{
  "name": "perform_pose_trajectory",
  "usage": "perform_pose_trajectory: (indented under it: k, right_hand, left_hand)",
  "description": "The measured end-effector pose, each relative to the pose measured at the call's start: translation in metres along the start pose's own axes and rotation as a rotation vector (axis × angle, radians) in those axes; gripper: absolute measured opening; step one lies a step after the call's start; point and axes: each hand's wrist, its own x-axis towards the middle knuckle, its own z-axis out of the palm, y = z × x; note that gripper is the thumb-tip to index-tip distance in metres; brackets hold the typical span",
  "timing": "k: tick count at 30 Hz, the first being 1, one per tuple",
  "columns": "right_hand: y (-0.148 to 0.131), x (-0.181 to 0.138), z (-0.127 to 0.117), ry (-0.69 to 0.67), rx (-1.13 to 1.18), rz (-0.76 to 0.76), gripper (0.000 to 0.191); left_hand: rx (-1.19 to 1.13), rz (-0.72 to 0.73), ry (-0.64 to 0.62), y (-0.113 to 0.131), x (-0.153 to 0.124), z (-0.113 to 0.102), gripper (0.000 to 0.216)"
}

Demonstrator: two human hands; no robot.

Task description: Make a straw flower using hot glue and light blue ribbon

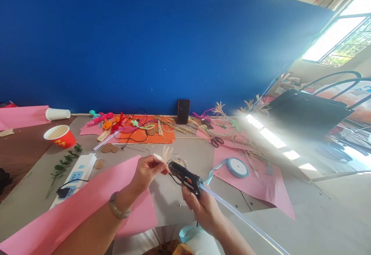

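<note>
Right hand (203,208) grips the glue gun (185,177); left hand (147,170) pinches a pale leaf piece (165,155) at its nozzle.

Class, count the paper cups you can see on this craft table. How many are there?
2. A red cup stands upright at the table's left; a white cup lies on its side behind it, by the blue wall. Clutter may hide others.

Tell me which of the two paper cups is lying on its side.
The white cup, at the far left beside the blue wall. It lies tipped over with its mouth pointing left, while the red cup nearer the person stands upright with its open mouth up.
</note>
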Motion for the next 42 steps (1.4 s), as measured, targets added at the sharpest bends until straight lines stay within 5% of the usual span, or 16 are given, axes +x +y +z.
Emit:
perform_pose_trajectory:
  k: [42]
  right_hand:
    - [-0.017,0.003,-0.003,0.102,-0.114,0.029,0.019]
  left_hand:
    - [-0.101,-0.050,-0.065,-0.004,0.001,0.000,0.025]
